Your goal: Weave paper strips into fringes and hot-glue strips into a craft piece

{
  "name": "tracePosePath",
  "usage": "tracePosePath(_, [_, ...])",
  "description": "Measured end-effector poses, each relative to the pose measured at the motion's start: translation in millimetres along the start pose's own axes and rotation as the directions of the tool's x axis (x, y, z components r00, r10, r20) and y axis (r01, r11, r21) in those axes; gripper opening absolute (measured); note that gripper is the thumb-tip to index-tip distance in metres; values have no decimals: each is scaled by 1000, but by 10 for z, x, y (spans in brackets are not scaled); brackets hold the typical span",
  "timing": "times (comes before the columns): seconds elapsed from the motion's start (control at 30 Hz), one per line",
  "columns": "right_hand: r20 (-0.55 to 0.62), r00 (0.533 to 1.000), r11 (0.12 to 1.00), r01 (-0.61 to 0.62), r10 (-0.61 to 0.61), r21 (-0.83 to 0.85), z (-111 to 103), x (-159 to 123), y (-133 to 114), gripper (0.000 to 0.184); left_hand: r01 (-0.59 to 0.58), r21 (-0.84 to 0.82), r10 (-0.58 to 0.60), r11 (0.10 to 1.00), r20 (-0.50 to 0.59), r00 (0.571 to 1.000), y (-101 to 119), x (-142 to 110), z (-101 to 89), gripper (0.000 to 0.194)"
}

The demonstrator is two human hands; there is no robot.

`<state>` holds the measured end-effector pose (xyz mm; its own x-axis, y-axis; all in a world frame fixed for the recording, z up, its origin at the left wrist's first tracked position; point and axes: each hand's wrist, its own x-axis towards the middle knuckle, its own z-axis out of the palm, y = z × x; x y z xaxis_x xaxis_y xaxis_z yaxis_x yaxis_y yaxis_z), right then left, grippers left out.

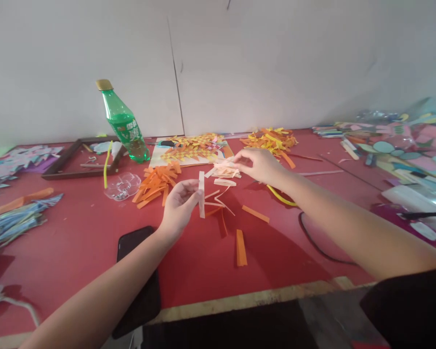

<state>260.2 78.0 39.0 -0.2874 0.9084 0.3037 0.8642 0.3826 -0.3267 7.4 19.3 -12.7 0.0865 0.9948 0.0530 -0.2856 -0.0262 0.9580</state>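
My left hand point(181, 203) pinches a pale cream paper strip point(202, 195), held upright above the red table. To its right, my right hand point(253, 162) reaches over a small pile of cream paper strips point(225, 169), its fingers pressed together at the pile's edge. Whether those fingers grip a strip is too blurred to say. Loose folded cream strips point(225, 182) lie between the hands. Nearer to me are an orange paper strip point(241, 247) and another orange strip point(256, 214). An orange heap of folded strips point(158, 184) sits just beyond my left hand.
Behind stand a green bottle point(125, 123), a dark frame point(61, 161) and a board with woven yellow-orange paper point(189, 154). A clear dish point(122, 186) is left of the orange heap. A black phone point(141, 286) lies under my left forearm. Paper scraps point(403, 140) crowd the right.
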Motion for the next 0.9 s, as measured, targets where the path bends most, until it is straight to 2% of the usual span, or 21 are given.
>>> tracePosePath(0.13, [-38, 998, 998, 46, -45, 31, 191, 17, 1, 9, 20, -2, -20, 1000, 0, 1000, 35, -27, -10, 28])
tracePosePath(0.23, [-77, 993, 996, 91, -89, 15, 295, -107, -96, 15, 35, -5, -35, 999, 1, 999, 45, -35, -19, 31])
tracePosePath(0.3, [-170, 981, 995, 98, -96, 0, 306, -245, -231, 19, 45, -11, -45, 999, 6, 999, 49, -42, -19, 33])
tracePosePath(0.37, [-335, 932, 989, 147, -137, 4, 288, -396, -393, 19, 54, -18, -54, 998, 11, 998, 59, -58, -10, 33])
tracePosePath(0.43, [-377, 911, 979, 199, -167, 46, 268, -536, -538, 15, 60, -20, -59, 998, 21, 998, 79, -84, 8, 31])
tracePosePath(0.57, [-385, 903, 952, 267, -191, 152, 278, -739, -656, 12, 91, -8, -91, 996, 52, 995, 132, -146, 69, 30])
tracePosePath(0.7, [-384, 899, 943, 290, -210, 162, 346, -814, -577, 14, 122, 17, -123, 992, 116, 986, 154, -176, 109, 30])
tracePosePath(0.83, [-244, 951, 966, 226, -191, 125, 427, -793, -483, 4, 72, -10, -71, 997, 99, 993, 138, -160, 78, 25])
tracePosePath(0.9, [-151, 974, 977, 187, -171, 101, 467, -781, -459, 5, 57, -35, -54, 998, 88, 995, 134, -146, 53, 20])
